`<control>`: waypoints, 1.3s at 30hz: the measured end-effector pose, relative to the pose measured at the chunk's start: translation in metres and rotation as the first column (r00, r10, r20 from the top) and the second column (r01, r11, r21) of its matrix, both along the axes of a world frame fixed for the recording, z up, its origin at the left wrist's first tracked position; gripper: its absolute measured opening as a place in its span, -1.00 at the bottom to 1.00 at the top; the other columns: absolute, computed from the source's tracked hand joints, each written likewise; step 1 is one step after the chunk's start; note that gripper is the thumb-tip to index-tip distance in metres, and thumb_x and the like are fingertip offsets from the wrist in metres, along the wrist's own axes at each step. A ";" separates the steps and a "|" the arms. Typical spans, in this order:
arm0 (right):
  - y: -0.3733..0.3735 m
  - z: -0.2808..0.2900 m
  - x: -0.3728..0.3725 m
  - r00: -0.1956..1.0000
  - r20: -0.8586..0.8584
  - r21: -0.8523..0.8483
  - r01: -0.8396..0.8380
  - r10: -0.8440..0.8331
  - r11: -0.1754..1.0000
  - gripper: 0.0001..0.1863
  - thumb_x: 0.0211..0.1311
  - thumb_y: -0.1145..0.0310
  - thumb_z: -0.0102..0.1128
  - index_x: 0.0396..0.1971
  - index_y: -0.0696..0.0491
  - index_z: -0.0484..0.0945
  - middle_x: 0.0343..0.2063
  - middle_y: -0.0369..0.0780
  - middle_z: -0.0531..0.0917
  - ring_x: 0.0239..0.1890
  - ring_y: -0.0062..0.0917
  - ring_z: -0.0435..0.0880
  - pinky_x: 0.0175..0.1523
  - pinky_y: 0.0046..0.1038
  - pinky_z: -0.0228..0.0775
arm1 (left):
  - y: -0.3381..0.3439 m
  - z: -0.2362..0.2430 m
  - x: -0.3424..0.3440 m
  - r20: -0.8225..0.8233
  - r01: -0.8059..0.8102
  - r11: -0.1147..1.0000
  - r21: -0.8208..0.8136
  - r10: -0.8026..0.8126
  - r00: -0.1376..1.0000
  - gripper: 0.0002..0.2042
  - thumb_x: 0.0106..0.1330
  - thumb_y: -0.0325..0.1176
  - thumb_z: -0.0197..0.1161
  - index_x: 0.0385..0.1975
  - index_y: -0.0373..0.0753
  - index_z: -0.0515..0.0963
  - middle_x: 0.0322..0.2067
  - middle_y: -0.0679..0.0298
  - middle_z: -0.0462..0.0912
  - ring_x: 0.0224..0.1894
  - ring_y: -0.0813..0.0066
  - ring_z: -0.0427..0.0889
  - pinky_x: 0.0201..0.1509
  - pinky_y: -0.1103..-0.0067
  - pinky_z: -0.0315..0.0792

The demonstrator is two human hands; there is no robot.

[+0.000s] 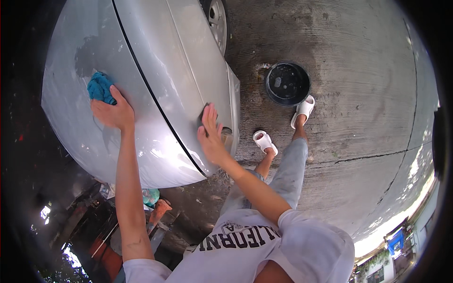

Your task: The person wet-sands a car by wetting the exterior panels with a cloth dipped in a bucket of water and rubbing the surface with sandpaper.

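Note:
A bunched blue cloth (100, 88) lies against the silver car's wide panel (141, 155). My left hand (114, 111) grips the cloth, thumb along its right side, and presses it to the wet, glossy paint. Farther right, my right hand (212, 141) rests on the rounded corner of the car, beyond the dark seam (151, 96). Its fingers are stretched out and hold nothing that I can see. A small dark patch shows behind those fingertips; whether it is shadow or a part of the car I cannot tell. Close to the right wrist is a light lens (227, 138).
A round black bucket (288, 84) with some water stands on the grooved concrete (358, 108) to the right, close by my foot in a white slide (265, 142). The car's wheel (217, 23) is at the top. Assorted items, one of them orange (159, 211), lie at lower left.

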State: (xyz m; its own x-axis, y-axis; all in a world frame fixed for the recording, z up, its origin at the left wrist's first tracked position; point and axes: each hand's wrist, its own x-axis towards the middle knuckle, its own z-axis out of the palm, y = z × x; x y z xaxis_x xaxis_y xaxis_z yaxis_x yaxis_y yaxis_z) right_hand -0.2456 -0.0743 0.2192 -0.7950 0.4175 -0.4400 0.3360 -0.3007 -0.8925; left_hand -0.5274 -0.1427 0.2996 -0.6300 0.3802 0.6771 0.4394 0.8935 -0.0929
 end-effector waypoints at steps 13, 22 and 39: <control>0.092 -0.028 -0.073 0.993 -0.104 0.349 0.081 -0.047 0.934 -0.27 0.52 0.07 -0.32 0.48 0.13 -0.26 0.50 0.02 -0.24 0.54 -0.08 -0.34 0.45 0.15 -0.53 | 0.010 -0.001 0.010 -0.084 -0.044 0.998 0.047 0.048 0.995 -0.45 0.26 0.06 0.24 -0.05 -0.35 0.43 0.07 0.00 0.48 0.10 -0.02 0.43 0.09 0.16 0.31; -0.038 -0.023 0.023 0.975 -0.120 0.609 -0.079 0.189 0.790 -0.17 0.31 0.18 -0.02 0.47 0.18 -0.13 0.48 0.08 -0.16 0.53 -0.02 -0.26 0.41 0.28 -0.48 | 0.006 0.005 0.017 0.006 -0.108 0.990 0.090 0.108 0.994 -0.48 0.23 0.04 0.25 -0.02 -0.27 0.44 0.11 0.09 0.46 0.11 0.03 0.42 0.07 0.15 0.30; -0.020 0.013 -0.026 0.970 -0.099 0.736 -0.077 0.220 0.673 -0.15 0.28 0.13 0.11 0.45 0.15 -0.04 0.49 -0.01 -0.10 0.53 -0.05 -0.21 0.40 0.31 -0.44 | 0.001 0.027 0.014 0.061 0.201 0.966 0.161 -0.213 0.975 -0.44 0.10 0.05 0.42 -0.10 -0.28 0.47 0.11 0.11 0.47 0.19 0.00 0.40 0.15 0.12 0.32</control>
